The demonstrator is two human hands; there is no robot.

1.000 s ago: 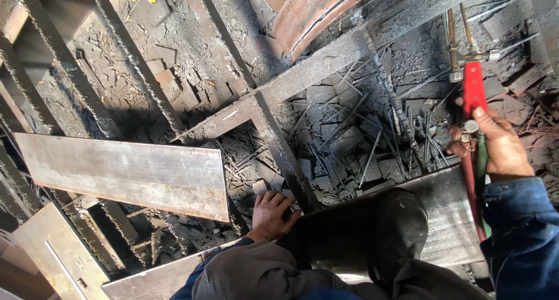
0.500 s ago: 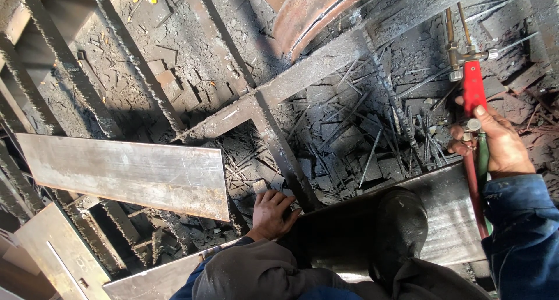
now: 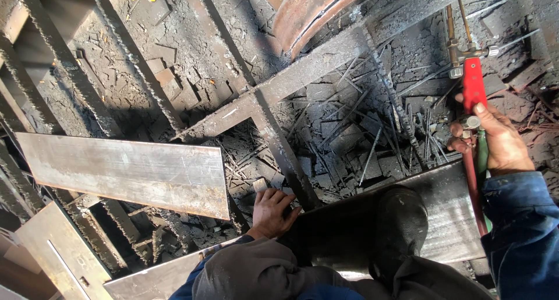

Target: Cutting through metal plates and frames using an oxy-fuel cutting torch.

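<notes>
One red-handled cutting torch [image 3: 473,90] sits clamped in the right hand [image 3: 498,140]; left hand [image 3: 272,212] splayed flat.

Left hand [image 3: 272,212] flat, right hand [image 3: 495,138] clenched.

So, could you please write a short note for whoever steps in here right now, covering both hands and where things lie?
Right hand: gripped around the red-handled cutting torch, tip pointing away over the scrap-strewn grate; no flame visible.
Left hand: resting flat on the edge of the dark steel plate underfoot, by a small metal offcut.
A boot stands on that plate.
A long, bright steel plate lies across the grate bars to the left, apart from both hands.
Done: no fresh cut can be made out.
Left: both plates look whole.
</notes>
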